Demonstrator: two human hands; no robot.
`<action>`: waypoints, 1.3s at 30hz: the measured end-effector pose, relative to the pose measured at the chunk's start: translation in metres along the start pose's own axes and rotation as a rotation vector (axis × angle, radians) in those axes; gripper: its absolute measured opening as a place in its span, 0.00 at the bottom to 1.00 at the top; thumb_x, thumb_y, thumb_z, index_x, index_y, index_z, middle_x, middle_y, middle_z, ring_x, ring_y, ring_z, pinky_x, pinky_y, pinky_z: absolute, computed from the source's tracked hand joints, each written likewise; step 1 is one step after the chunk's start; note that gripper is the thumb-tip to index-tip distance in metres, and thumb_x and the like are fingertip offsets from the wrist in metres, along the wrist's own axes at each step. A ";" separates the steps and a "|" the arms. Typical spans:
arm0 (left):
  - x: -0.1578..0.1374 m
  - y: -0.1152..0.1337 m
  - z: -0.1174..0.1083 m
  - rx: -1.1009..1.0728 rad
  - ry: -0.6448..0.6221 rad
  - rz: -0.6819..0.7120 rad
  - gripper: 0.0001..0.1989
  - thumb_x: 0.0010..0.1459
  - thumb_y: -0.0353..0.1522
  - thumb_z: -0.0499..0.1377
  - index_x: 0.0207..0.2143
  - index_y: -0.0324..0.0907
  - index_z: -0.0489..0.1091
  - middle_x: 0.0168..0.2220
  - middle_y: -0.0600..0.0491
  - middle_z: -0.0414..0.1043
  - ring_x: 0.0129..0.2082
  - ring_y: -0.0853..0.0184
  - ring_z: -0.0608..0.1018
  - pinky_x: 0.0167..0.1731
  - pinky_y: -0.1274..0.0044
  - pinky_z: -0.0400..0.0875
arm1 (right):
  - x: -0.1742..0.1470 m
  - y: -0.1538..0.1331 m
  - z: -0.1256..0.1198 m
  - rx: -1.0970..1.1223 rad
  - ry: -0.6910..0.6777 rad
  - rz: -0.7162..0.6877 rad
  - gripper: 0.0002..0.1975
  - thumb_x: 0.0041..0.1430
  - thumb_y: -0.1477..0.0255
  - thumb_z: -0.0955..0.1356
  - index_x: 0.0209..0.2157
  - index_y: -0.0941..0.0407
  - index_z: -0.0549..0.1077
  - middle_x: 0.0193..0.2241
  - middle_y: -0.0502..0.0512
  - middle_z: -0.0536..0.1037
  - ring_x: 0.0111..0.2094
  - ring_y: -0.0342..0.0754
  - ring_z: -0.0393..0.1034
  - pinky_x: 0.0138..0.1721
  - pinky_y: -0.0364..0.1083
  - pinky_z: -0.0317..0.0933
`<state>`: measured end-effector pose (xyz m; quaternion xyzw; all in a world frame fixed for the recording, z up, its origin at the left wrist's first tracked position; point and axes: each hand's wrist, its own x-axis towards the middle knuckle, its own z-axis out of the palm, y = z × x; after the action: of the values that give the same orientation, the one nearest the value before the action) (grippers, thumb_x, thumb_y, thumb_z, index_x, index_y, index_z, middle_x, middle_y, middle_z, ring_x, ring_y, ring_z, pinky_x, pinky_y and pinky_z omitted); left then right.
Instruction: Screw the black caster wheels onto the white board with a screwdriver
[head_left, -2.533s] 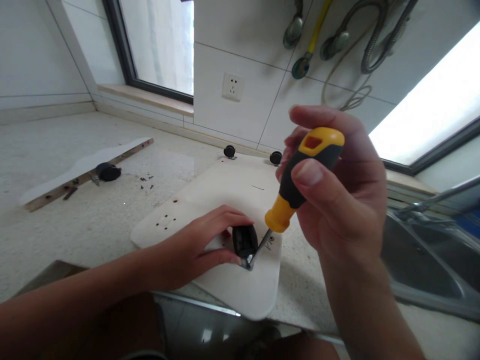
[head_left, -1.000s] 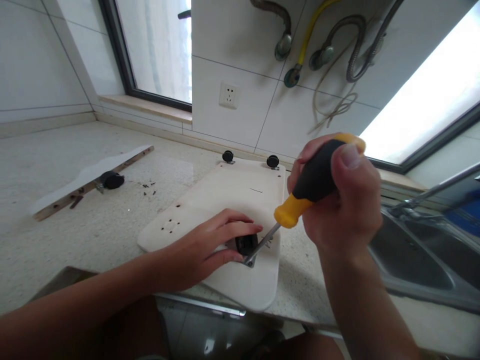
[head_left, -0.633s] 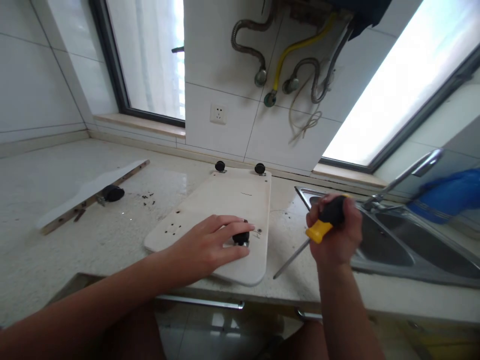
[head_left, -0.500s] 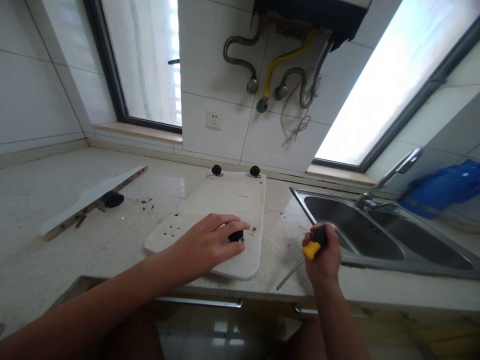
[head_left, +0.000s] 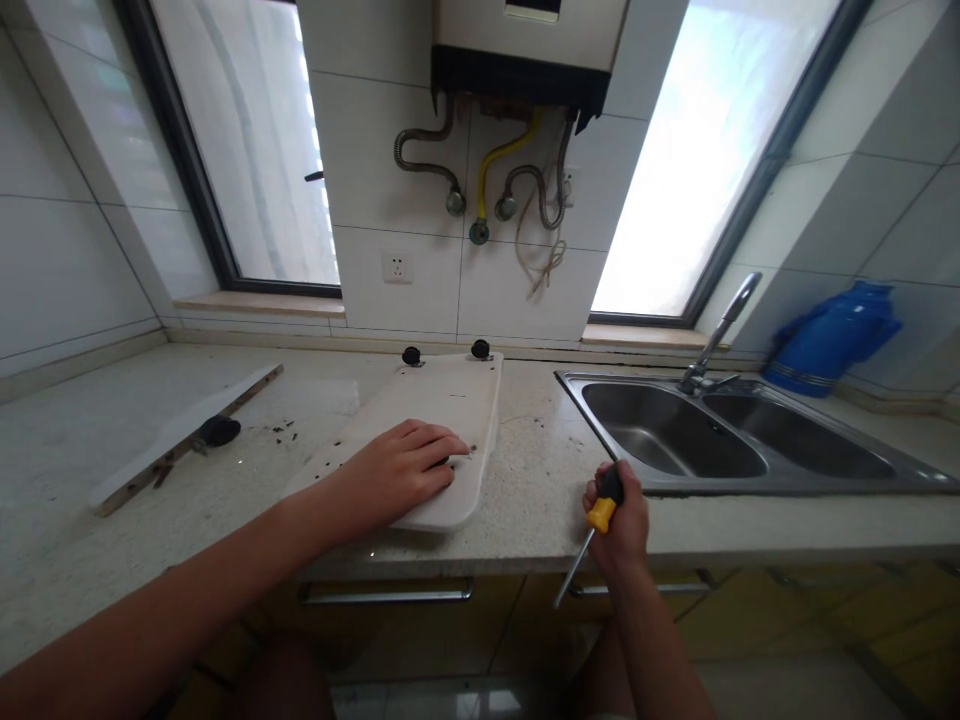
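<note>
A cream board (head_left: 442, 400) lies flat on the speckled counter, with two black caster wheels (head_left: 411, 355) at its far edge. My left hand (head_left: 397, 470) rests on the board's near end, covering a black caster of which only a sliver shows. My right hand (head_left: 619, 520) sits at the counter's front edge, to the right of the board, gripping a screwdriver (head_left: 596, 525) with a black and yellow handle. Its metal shaft points down past the counter edge.
A narrow white strip (head_left: 180, 435) with a loose black caster (head_left: 219, 430) and scattered small screws (head_left: 285, 432) lies at the left. A steel double sink (head_left: 720, 440) with a tap is at the right, a blue jug (head_left: 825, 340) behind it. Pipes hang on the tiled wall.
My right hand has lifted the screwdriver off the caster and carried it right and down to the counter's edge. The view has pulled back and up. My left hand stays on the caster.
</note>
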<state>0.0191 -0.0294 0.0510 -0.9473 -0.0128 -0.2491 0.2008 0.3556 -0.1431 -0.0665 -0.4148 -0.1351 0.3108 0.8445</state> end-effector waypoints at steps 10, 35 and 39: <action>0.013 0.007 -0.007 0.020 -0.095 0.018 0.09 0.71 0.20 0.63 0.47 0.39 0.79 0.58 0.44 0.83 0.60 0.55 0.82 0.60 0.64 0.74 | -0.007 -0.003 -0.003 -0.010 -0.020 -0.009 0.18 0.75 0.57 0.71 0.47 0.59 0.76 0.34 0.48 0.75 0.27 0.37 0.66 0.27 0.38 0.65; -0.054 -0.004 0.048 -0.725 0.162 -0.632 0.23 0.79 0.38 0.59 0.72 0.56 0.65 0.67 0.48 0.75 0.62 0.55 0.80 0.63 0.59 0.80 | -0.030 -0.013 0.015 -0.027 -0.078 -0.142 0.21 0.75 0.53 0.70 0.44 0.59 0.76 0.35 0.50 0.77 0.29 0.38 0.70 0.28 0.39 0.66; -0.056 -0.010 0.049 -0.853 0.110 -0.603 0.27 0.80 0.35 0.57 0.77 0.60 0.61 0.67 0.50 0.76 0.59 0.59 0.82 0.65 0.61 0.78 | -0.057 -0.034 0.055 -0.044 -0.213 -0.369 0.27 0.70 0.46 0.72 0.43 0.58 0.75 0.35 0.51 0.79 0.30 0.39 0.72 0.27 0.38 0.68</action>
<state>-0.0079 0.0025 -0.0109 -0.8847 -0.1719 -0.3282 -0.2831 0.2984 -0.1611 -0.0043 -0.3659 -0.3041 0.1901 0.8588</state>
